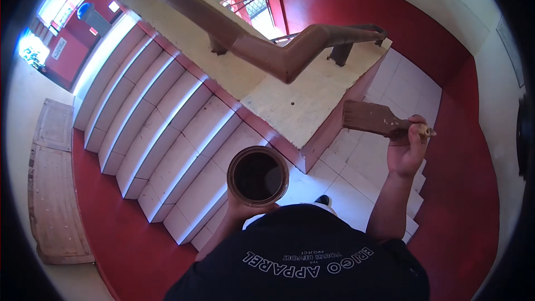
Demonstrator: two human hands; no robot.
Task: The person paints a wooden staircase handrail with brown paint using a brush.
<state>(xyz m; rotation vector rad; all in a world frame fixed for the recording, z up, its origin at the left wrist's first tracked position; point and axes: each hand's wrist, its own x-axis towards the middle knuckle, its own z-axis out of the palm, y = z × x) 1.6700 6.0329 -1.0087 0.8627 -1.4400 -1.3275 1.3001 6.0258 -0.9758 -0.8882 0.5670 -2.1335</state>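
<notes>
My left hand (245,207) holds a round open can (232,189) from below and the side, with dark liquid inside. In my right hand (408,147) is a wide paintbrush (370,118), gripped by its handle. The brush is coated in brown, and its bristles point left beside the pink edge of the cream-topped stair wall (295,114). Above that wall runs a brown handrail (267,58) on short posts, apart from the brush. Most of my left hand is hidden behind the can.
White tiled steps (167,139) lie on the left, and more tiled floor (343,189) lies below the wall. Red-and-cream walls (462,134) curve round the right. A wooden board (56,206) is at the far left. A shoe (323,199) shows below.
</notes>
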